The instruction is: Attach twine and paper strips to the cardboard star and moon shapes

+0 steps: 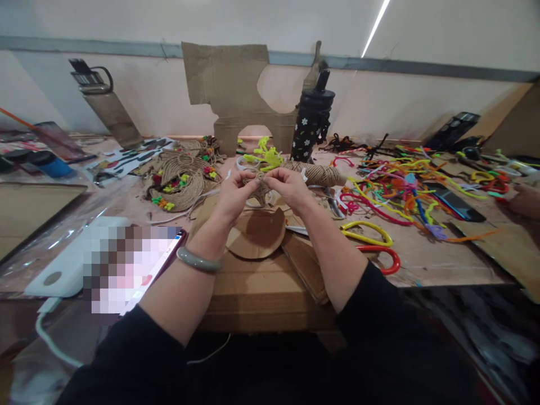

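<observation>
My left hand (236, 194) and my right hand (289, 188) meet at the middle of the worktable, fingertips pinched on a small open piece of twine work (258, 194) between them. Yellow-green fuzzy stems (266, 154) stand just behind my fingers. A roll of twine (316, 173) lies behind my right hand. Below my hands is a round cardboard piece (257, 233) on a cardboard stack (253, 287). Coiled twine pieces with coloured knots (181, 177) lie left of my left hand.
Yellow-handled scissors (367, 233) and red-handled scissors (386, 259) lie by my right forearm. Colourful stems (405, 191) spread at right, near another person's hand (525, 199). A black bottle (311, 124) stands behind. At left are a phone (156, 270), power bank (63, 275) and grey bottle (112, 115).
</observation>
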A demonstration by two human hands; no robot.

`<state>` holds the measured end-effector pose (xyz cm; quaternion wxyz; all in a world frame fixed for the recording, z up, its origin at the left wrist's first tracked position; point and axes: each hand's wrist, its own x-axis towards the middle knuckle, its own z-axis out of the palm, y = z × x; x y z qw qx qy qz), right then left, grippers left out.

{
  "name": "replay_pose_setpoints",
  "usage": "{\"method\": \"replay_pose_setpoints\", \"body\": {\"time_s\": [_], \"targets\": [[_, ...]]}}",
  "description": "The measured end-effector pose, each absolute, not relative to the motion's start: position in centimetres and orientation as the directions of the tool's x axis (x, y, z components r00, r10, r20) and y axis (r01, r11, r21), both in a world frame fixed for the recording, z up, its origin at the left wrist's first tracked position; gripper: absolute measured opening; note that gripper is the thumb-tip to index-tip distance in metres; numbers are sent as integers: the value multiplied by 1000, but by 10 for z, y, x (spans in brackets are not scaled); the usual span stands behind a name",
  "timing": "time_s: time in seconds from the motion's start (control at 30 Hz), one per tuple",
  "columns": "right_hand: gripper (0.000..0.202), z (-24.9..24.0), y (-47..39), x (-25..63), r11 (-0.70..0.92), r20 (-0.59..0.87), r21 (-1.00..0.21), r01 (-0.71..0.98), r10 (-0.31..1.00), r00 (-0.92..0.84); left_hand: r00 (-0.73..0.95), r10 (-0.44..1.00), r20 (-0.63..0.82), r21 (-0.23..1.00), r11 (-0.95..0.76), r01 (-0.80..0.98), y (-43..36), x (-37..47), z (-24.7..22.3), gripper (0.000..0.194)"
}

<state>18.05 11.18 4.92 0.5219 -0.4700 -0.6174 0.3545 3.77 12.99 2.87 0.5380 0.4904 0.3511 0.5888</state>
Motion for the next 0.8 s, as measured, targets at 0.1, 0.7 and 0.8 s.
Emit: {"method": "replay_pose_setpoints", "body": {"time_s": [0.1,0.7,0.8], "targets": [[15,49,113,181,320,326,-930,182,945,7,82,979,189,934,-153,-324,131,37,29,34],[17,36,115,179,364,279,-622,693,930,-238,-122,966,226,855,-257,-450,141,24,50,12],[21,41,107,172,425,169,-484,765,903,-395,-130,951,279,876,-308,-372,135,18,64,14]]}}
